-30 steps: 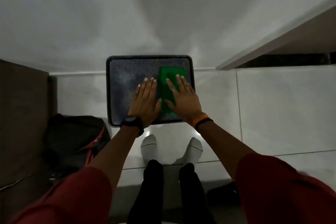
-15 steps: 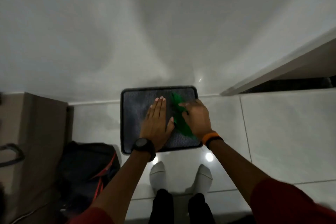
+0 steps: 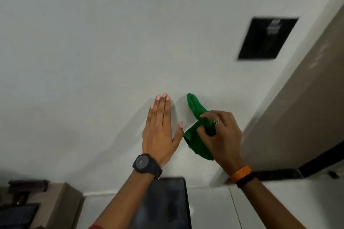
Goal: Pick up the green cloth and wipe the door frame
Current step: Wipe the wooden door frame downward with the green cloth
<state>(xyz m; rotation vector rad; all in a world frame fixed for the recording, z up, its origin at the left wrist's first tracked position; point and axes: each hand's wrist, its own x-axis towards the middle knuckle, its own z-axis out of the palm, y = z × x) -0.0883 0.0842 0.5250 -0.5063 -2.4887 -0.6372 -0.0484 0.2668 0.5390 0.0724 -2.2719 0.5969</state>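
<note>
The right hand (image 3: 221,134) is gripping the bunched cloth (image 3: 197,115) (green) near the wall (image 3: 93,42); the left hand (image 3: 161,128) is lying flat, grip released.

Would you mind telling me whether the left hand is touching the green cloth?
Apart. The head view shows white wall between the left hand and the green cloth.

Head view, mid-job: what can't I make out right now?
- Dark rectangular wall panel: motion-blurred, markings unreadable.
- Crumpled green cloth: middle hidden under the right hand.
- Black textured mat: crossed by the left forearm, cut off by the bottom edge.
- Brown door frame: runs out past the right edge.
- Left hand: wall contact unclear.
</note>
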